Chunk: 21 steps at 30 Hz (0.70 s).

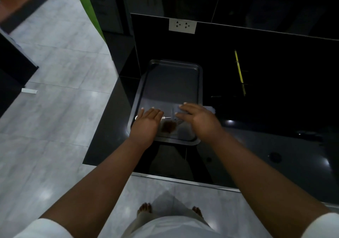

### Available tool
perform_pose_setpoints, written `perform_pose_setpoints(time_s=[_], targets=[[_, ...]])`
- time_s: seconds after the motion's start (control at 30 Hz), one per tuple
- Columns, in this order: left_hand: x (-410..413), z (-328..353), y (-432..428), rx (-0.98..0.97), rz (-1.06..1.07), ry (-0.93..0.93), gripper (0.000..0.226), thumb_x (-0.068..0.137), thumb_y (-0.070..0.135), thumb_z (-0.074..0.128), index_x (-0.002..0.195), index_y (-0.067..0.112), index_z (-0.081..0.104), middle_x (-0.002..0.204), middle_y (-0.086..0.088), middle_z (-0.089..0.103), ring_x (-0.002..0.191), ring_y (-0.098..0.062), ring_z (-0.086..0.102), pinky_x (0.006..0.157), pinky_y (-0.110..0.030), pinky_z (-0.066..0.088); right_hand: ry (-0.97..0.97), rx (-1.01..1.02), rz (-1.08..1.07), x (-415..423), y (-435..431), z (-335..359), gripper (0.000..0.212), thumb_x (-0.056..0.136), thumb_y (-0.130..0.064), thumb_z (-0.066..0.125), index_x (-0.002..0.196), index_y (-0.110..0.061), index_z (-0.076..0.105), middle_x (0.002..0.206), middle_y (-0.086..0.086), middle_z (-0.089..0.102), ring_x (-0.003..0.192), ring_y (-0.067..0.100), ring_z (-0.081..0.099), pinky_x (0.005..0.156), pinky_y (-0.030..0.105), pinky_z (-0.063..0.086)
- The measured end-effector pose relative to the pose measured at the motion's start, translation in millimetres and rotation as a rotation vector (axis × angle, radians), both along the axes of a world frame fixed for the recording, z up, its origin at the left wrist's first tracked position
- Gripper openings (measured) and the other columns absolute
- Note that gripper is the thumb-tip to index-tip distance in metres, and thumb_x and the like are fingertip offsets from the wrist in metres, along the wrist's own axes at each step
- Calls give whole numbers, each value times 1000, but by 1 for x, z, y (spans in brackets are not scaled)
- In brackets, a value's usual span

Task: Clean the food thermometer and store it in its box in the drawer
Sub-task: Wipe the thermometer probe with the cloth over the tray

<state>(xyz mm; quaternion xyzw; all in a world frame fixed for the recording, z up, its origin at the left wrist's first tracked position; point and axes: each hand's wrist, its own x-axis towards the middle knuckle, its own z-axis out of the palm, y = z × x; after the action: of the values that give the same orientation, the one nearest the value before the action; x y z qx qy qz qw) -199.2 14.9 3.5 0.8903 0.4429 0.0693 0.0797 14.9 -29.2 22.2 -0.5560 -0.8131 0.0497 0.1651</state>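
Observation:
The food thermometer lies in the near part of a dark baking tray (200, 83) on the black counter. Its thin metal probe (167, 117) pokes out to the right from under my left hand (146, 124), and a white bit of its head shows at the hand's left edge. My left hand lies palm down over the thermometer's body, pressing it to the tray. My right hand (198, 118) rests with curved fingers on a grey-blue cloth (210, 108) at the tray's right rim, close to the probe tip. A brown smear (168, 126) stains the tray between my hands.
A white double socket (182, 25) sits on the black back panel. A yellow strip (239, 70) lies on the counter to the right of the tray. The counter's left edge drops to a grey tiled floor, where a small white object (29, 91) lies.

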Motion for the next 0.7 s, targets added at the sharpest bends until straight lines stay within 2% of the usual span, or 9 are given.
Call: perform_pose_setpoints(time_s=[0.13,0.27,0.33,0.4,0.5,0.53,0.6,0.67,0.7], targets=[[6,0,0,20,-10,-20,51,76,-4,61,125,6,56,131,-15,59,127,-33,51,114,-52,25,-22,-61,79,-14,2,-8,31,73,-10,63,102,-9,74,112,23,67,104,42,63,90,53,49],[-9,0,5,15,12,-44,51,72,-7,58,122,7,59,124,-16,62,120,-33,56,112,-55,28,-43,-34,39,27,-7,-7,36,84,-21,45,102,-9,74,111,23,67,102,43,63,93,52,40],[-14,0,6,-12,24,-42,50,76,-3,56,124,8,58,127,-15,61,121,-32,55,112,-54,29,-45,-37,-9,42,-8,-2,40,83,-20,40,103,-7,73,111,25,66,104,46,62,90,56,45],[-11,1,5,-36,25,-37,51,77,-4,55,126,8,56,129,-15,60,123,-31,54,113,-53,26,-3,-52,-64,34,-6,5,44,84,-22,37,106,-8,72,116,25,64,110,44,58,94,54,46],[3,4,3,-59,8,-11,52,79,-3,55,130,8,53,134,-14,57,126,-31,51,116,-51,22,23,-87,-66,-4,-1,11,38,89,-25,44,113,-12,70,126,18,61,120,36,53,104,41,34],[7,5,3,-65,3,-6,52,80,-2,55,131,7,51,135,-14,56,127,-31,50,116,-49,20,-2,-106,-33,-14,0,5,32,89,-23,52,113,-13,70,127,17,61,121,34,53,105,38,34],[9,7,4,-82,-1,-6,54,79,0,57,131,8,50,135,-14,56,126,-30,50,117,-47,18,-72,-93,53,-22,2,-9,26,82,-17,61,105,-13,74,121,19,63,114,39,58,100,43,41],[4,6,6,-94,2,-6,55,76,-2,58,128,12,52,129,-11,59,120,-29,55,117,-48,20,-81,-99,60,-12,-1,-8,31,84,-22,50,100,-11,75,117,21,65,109,42,60,97,45,41],[0,5,7,-98,9,-7,55,74,-3,58,126,14,53,125,-10,61,116,-29,57,116,-49,22,-76,-70,61,-6,-4,-5,36,84,-24,45,97,-10,75,114,22,66,107,42,61,99,40,40]])
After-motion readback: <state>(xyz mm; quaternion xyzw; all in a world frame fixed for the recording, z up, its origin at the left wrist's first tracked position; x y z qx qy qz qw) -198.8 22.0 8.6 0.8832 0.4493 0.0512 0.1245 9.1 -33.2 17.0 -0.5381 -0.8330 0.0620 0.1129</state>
